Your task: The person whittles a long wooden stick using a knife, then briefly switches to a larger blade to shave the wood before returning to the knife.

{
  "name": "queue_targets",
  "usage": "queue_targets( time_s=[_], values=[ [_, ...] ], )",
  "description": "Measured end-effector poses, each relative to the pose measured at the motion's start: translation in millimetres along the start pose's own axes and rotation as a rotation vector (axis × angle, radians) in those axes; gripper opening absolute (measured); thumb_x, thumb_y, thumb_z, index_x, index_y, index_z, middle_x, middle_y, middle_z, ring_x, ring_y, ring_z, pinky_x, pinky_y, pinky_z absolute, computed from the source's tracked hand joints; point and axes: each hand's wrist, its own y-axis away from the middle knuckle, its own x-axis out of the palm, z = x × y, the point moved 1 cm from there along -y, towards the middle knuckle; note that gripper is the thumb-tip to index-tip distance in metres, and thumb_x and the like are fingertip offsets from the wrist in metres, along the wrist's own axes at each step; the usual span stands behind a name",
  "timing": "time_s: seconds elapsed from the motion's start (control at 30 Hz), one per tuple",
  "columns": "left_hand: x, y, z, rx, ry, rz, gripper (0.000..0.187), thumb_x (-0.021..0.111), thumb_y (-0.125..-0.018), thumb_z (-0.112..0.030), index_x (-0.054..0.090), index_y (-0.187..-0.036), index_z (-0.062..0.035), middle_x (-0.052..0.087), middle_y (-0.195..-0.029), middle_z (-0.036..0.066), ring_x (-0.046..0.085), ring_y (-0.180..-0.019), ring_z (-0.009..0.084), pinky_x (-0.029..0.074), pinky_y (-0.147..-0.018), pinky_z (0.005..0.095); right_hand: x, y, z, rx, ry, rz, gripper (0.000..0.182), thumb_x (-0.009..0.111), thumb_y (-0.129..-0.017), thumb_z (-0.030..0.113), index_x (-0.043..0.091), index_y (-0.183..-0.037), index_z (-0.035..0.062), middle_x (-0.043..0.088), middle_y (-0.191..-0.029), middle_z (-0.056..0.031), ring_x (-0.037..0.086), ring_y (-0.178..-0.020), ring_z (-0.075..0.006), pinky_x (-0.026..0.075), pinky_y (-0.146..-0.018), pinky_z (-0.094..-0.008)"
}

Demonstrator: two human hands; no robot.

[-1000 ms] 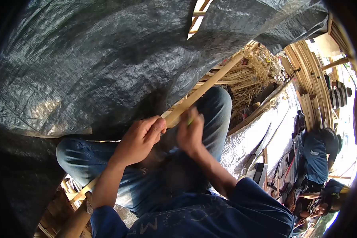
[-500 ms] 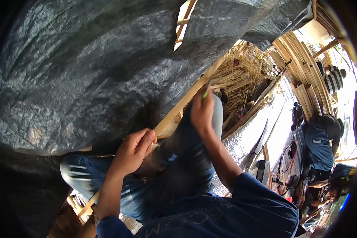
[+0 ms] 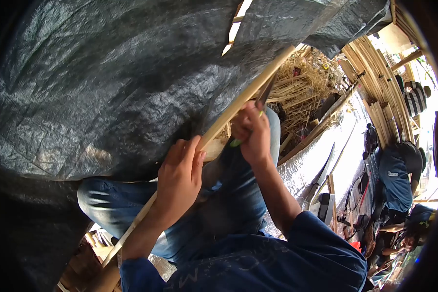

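Observation:
A long pale bamboo strip (image 3: pixel 248 93) slants across my lap, from lower left up to the black sheet. My left hand (image 3: pixel 180 179) is closed around the strip near its middle, thumb on the near side and fingers on the far side. In my right hand (image 3: pixel 254 134) is a knife (image 3: pixel 265 91) with a dark blade and a bit of yellow-green showing at its handle. The blade points up and lies close beside the strip; whether it touches cannot be made out. Below the strip are my bent legs in blue jeans (image 3: pixel 228 190).
Black plastic sheeting (image 3: pixel 107 97) hangs in front and to the left. Shavings and split pieces (image 3: pixel 301 87) lie in a heap beyond my right knee. Long slats (image 3: pixel 374 82) are stacked at right, near a machete-like blade (image 3: pixel 323 168) on silvery sheeting. Other people (image 3: pixel 394 182) are at far right.
My left hand has moved up and right, its fingers straighter along the strip. The strip has turned slightly and shifted up. My right hand has rotated, so the knife blade shows more clearly.

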Motion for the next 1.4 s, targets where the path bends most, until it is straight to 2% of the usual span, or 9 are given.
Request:
queue_targets(
  time_s=[0.27, 0.47, 0.67, 0.73, 0.87, 0.93, 1.07, 1.27, 1.4],
  values=[
    [-5.6, 29.2, 10.5, -0.077, 0.101, 0.06, 0.026, 0.058, -0.09, -0.012, 0.054, -0.114, -0.0017, 0.059, -0.092, 0.015, 0.062, -0.076, 0.0312, 0.047, -0.064, 0.0376, -8.4, -3.0, 25.3, 0.161, 0.076, -0.057, 0.017, 0.057, -0.092, 0.021, 0.054, -0.084, 0.006, 0.029, -0.054, 0.0081, 0.028, -0.045, -0.0028, 0.021, -0.042, -0.0217],
    [-72.2, 119.7, 35.9, -0.28, -0.357, -0.041, 0.023, 0.064, -0.083, -0.01, 0.061, -0.105, -0.0033, 0.057, -0.092, 0.012, 0.055, -0.084, 0.0295, 0.044, -0.076, 0.039, -90.9, -47.6, 75.8, -0.166, 0.079, -0.411, 0.013, 0.058, -0.091, 0.021, 0.056, -0.09, 0.0084, 0.036, -0.054, 0.0047, 0.034, -0.048, -0.0052, 0.026, -0.046, -0.0222],
    [-89.8, 179.8, 52.2, -0.239, -0.538, 0.056, 0.027, 0.07, -0.078, -0.017, 0.063, -0.101, -0.0035, 0.056, -0.097, 0.013, 0.051, -0.096, 0.0325, 0.041, -0.082, 0.0403, -105.7, -51.2, 100.1, -0.079, 0.089, -0.7, 0.014, 0.056, -0.093, 0.019, 0.062, -0.082, 0.0118, 0.027, -0.047, 0.0068, 0.024, -0.041, -0.0058, 0.025, -0.044, -0.0217],
    [-82.1, 175.7, 53.7, -0.208, -0.491, 0.042, 0.024, 0.07, -0.077, -0.016, 0.063, -0.095, -0.0024, 0.058, -0.09, 0.012, 0.054, -0.091, 0.0307, 0.04, -0.081, 0.0405, -214.2, -76.8, 107.1, -0.103, 0.28, -0.658, 0.041, 0.041, -0.096, 0.024, 0.045, -0.134, 0.0099, 0.06, -0.099, -0.0141, 0.053, -0.094, -0.0248, 0.037, -0.086, -0.0477],
    [-68.2, 160.1, 67.4, -0.18, -0.447, 0.061, 0.016, 0.067, -0.081, -0.016, 0.062, -0.088, -0.0025, 0.06, -0.073, 0.009, 0.058, -0.072, 0.0286, 0.043, -0.069, 0.0399, -213.8, -73.9, 117.1, -0.104, 0.185, -0.654, 0.026, 0.045, -0.094, 0.026, 0.054, -0.111, 0.008, 0.059, -0.091, -0.0089, 0.054, -0.082, -0.0243, 0.041, -0.077, -0.0462],
    [-63.2, 144.1, 67.5, -0.169, -0.385, 0.021, 0.016, 0.066, -0.083, -0.017, 0.062, -0.09, -0.0034, 0.061, -0.071, 0.009, 0.059, -0.062, 0.0276, 0.044, -0.057, 0.0367, -220.6, -67.4, 120.3, -0.076, 0.071, -0.391, 0.022, 0.046, -0.094, 0.03, 0.053, -0.096, 0.0085, 0.054, -0.083, -0.0084, 0.052, -0.074, -0.019, 0.043, -0.067, -0.041],
    [-46.5, 113.8, 69.9, -0.04, -0.382, -0.028, 0.016, 0.065, -0.085, -0.019, 0.062, -0.09, -0.0044, 0.062, -0.07, 0.008, 0.058, -0.055, 0.0265, 0.044, -0.049, 0.0348, -151.7, -40.8, 83.0, -0.327, 0.269, -0.736, 0.027, 0.045, -0.095, 0.033, 0.043, -0.088, 0.0078, 0.047, -0.068, -0.0036, 0.041, -0.046, -0.0094, 0.031, -0.037, -0.0226],
    [-33.6, 101.3, 72.6, -0.034, -0.413, 0.0, 0.019, 0.063, -0.087, -0.024, 0.062, -0.092, -0.006, 0.061, -0.07, 0.007, 0.059, -0.055, 0.0257, 0.044, -0.048, 0.0343, -150.5, -18.6, 63.1, -0.282, 0.889, -0.516, 0.019, 0.051, -0.097, 0.028, 0.051, -0.089, 0.0101, 0.051, -0.063, 0.0013, 0.043, -0.045, -0.0039, 0.03, -0.038, -0.0189],
    [-29.2, 100.8, 71.1, -0.028, -0.485, -0.006, 0.021, 0.061, -0.088, -0.026, 0.062, -0.092, -0.0059, 0.062, -0.07, 0.006, 0.061, -0.056, 0.0247, 0.045, -0.048, 0.0334, -149.4, -6.3, 64.6, -0.241, 1.147, -0.514, 0.029, 0.051, -0.096, 0.025, 0.054, -0.08, 0.0015, 0.053, -0.058, -0.0062, 0.05, -0.045, -0.0122, 0.036, -0.04, -0.0279]
  ],
)
